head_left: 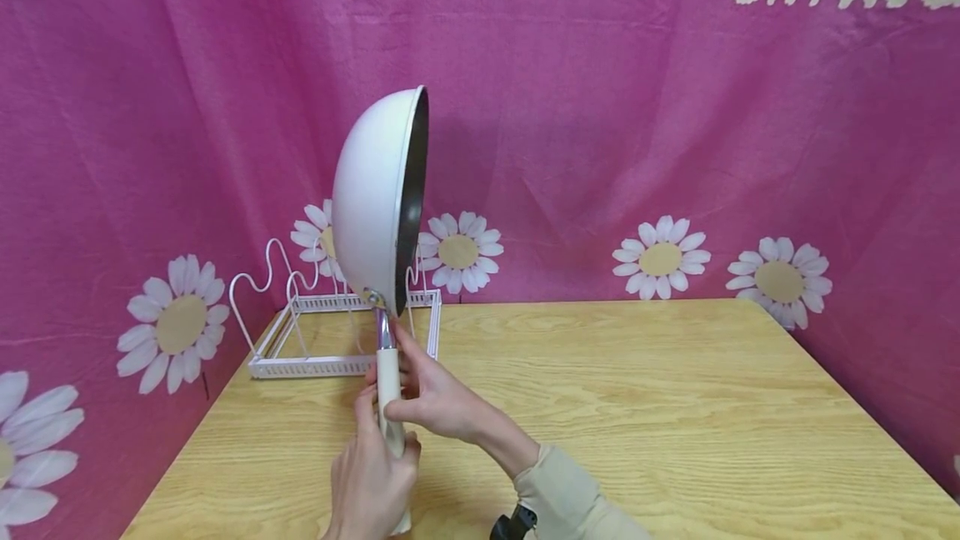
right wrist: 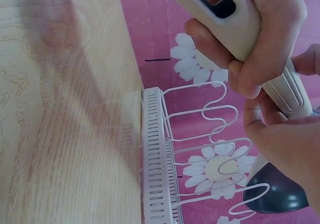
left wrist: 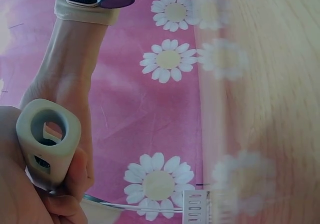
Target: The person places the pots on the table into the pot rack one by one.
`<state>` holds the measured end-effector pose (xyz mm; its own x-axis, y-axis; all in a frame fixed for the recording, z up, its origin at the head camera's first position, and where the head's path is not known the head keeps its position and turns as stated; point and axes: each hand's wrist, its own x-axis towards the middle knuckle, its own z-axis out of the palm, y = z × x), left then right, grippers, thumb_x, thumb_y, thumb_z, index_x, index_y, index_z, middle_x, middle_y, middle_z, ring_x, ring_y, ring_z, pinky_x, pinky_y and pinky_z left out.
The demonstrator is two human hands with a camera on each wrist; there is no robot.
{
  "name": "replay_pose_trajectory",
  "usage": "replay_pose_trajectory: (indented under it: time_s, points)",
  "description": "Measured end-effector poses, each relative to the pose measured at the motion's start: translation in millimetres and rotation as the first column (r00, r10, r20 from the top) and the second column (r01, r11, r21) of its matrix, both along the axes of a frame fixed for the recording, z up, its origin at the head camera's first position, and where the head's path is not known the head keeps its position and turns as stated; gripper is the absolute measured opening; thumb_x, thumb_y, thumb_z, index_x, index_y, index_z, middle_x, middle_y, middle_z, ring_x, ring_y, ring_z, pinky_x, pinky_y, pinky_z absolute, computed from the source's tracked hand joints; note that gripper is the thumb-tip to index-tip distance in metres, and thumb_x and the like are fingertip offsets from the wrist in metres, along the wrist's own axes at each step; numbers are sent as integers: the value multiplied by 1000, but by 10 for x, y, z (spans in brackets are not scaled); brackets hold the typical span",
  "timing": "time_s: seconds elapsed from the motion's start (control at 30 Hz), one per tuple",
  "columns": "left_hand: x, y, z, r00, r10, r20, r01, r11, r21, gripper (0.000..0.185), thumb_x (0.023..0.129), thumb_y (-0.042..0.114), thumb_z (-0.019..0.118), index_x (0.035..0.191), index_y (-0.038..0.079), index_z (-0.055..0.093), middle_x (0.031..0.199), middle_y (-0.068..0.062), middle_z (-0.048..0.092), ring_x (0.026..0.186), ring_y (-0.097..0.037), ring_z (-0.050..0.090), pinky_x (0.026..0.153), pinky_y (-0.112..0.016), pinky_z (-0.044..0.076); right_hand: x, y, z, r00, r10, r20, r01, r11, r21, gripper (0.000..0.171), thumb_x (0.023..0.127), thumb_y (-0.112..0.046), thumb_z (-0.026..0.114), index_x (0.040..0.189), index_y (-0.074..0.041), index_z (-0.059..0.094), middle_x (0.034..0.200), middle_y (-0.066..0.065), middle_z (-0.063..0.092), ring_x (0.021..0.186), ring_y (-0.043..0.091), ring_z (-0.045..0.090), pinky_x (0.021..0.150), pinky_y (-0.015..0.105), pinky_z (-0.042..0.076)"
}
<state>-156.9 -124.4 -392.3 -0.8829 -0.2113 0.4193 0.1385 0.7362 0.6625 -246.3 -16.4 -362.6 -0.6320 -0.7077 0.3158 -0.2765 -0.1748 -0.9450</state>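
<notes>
A wok-shaped frying pan (head_left: 371,198), white outside and dark inside, is held up on its side above the table, its opening facing right. Its cream handle (head_left: 388,390) points down toward me. My left hand (head_left: 372,473) grips the lower part of the handle, fingers curled round it. Higher up, close to the metal neck, my right hand (head_left: 438,398) holds the same handle between thumb and fingers. In the left wrist view the handle's holed end (left wrist: 49,144) shows beside the left hand. Part of the dark pan interior (right wrist: 277,189) appears in the right wrist view.
Behind the pan, a white wire rack (head_left: 315,367) with wavy dividers stands at the table's back left. The wooden table (head_left: 637,415) extends to the right. A pink cloth (head_left: 562,148) with daisies hangs behind and at the sides.
</notes>
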Motion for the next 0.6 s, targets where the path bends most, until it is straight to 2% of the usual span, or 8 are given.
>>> replay_pose_trajectory:
  time_s: [0.33,0.6]
  points:
    - [15,-1,12,1000,14,23,-14,1000,-11,70,76,8,71,138,8,37,64,-5,62,51,-17,53,48,-34,36,-10,2,-1,1000,20,-23,-20,1000,9,109,79,9,57,158,-37,-2,121,21,56,103,11,63,91,31,55]
    - [19,0,-3,999,11,40,-10,1000,-11,68,77,8,70,137,8,37,64,-5,62,50,-16,51,48,-33,35,-16,-4,-35,1000,20,3,-21,1000,9,108,79,12,56,158,-36,1,119,18,56,100,11,63,90,32,55]
